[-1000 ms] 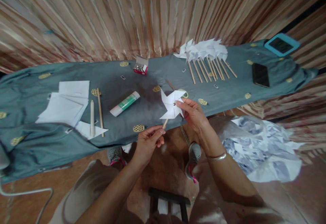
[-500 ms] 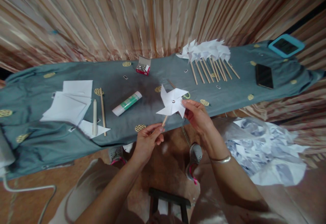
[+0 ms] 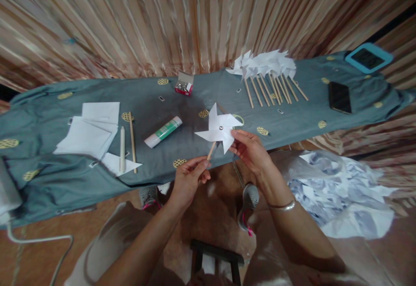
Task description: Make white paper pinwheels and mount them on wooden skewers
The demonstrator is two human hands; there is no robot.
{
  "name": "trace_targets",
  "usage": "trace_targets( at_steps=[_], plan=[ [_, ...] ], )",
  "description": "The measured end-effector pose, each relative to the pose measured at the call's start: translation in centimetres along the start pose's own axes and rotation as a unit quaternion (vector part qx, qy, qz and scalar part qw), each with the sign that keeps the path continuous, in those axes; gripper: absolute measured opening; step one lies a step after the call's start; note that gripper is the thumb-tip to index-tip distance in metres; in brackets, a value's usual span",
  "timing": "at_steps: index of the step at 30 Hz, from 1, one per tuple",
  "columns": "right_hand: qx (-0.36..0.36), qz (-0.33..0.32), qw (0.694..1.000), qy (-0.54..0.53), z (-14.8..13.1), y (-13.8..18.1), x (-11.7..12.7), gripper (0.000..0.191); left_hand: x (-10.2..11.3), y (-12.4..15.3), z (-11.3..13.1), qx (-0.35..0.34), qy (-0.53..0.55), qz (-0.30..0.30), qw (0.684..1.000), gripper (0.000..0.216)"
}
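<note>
A white paper pinwheel (image 3: 217, 125) with a shiny pin head at its centre is held up over the table's front edge. My left hand (image 3: 191, 174) pinches its wooden stick low down, between thumb and fingers. Its blades are met on the right by my right hand (image 3: 250, 147), thumb and fingertips closed at one blade; the fingers beneath are partly hidden. Behind the pinwheel shows a green loop (image 3: 239, 118), perhaps a scissors handle, mostly covered. To the left lies a glue stick (image 3: 163, 131) with a green label.
On the cloth-covered table (image 3: 208, 91) are a small open box of pins (image 3: 183, 86), a row of pinwheels (image 3: 268, 67), a phone (image 3: 339, 97), a blue-framed device (image 3: 369, 58), paper sheets (image 3: 87, 134), a white stick (image 3: 122, 149) and a wooden stick (image 3: 132, 143). A bag of paper pieces (image 3: 341, 195) stands right.
The pinwheel's blades have turned a little on the pin. My right hand has shifted slightly down along the blades, while my left hand keeps hold of the stick.
</note>
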State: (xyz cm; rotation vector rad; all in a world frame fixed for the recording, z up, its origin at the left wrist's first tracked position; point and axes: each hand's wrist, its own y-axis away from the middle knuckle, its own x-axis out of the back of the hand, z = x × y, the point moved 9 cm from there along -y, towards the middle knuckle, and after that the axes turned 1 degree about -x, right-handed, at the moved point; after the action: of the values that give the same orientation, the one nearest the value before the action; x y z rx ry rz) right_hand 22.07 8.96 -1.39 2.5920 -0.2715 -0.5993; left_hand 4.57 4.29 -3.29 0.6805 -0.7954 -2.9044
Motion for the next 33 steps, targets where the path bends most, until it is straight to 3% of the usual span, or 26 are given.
trace_targets(
  at_steps=[33],
  plan=[
    [-0.063,-0.029,0.994,-0.086,2.1,0.6,-1.9,0.038,-0.7,-0.2,-0.8,0.039,0.033,0.02,0.999,0.042]
  ],
)
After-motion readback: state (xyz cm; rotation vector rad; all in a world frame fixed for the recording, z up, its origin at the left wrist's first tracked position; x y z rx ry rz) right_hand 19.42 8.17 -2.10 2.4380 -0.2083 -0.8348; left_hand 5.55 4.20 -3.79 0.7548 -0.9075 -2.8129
